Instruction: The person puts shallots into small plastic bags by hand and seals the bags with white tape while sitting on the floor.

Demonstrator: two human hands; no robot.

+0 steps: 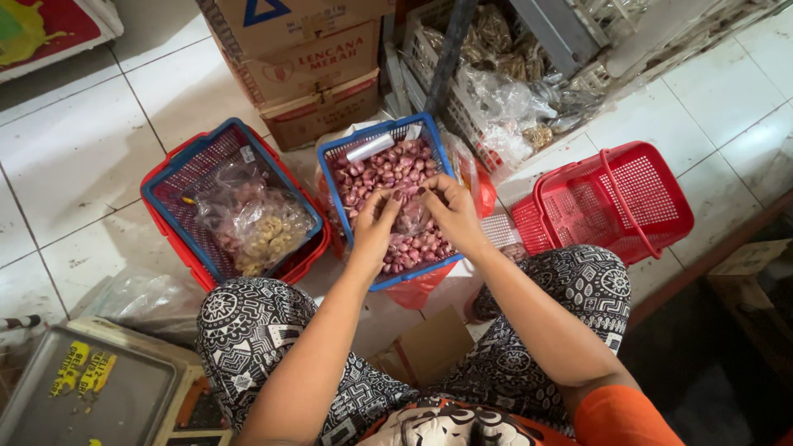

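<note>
Fingers (395, 201) of both hands pinch a clear bag over the shallots (376, 177) in the blue basket (339, 147), middle of the floor. Person should keep the bag mouth wide, left hand (376, 227) steadying, right hand (450, 215) scooping small handfuls.

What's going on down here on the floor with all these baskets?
A seated person has both hands in a blue basket full of small reddish shallots. The left hand and right hand meet over a clear plastic bag lying on the pile. Beside it, another blue basket holds bagged pale pieces, and an empty red basket sits opposite.
</note>
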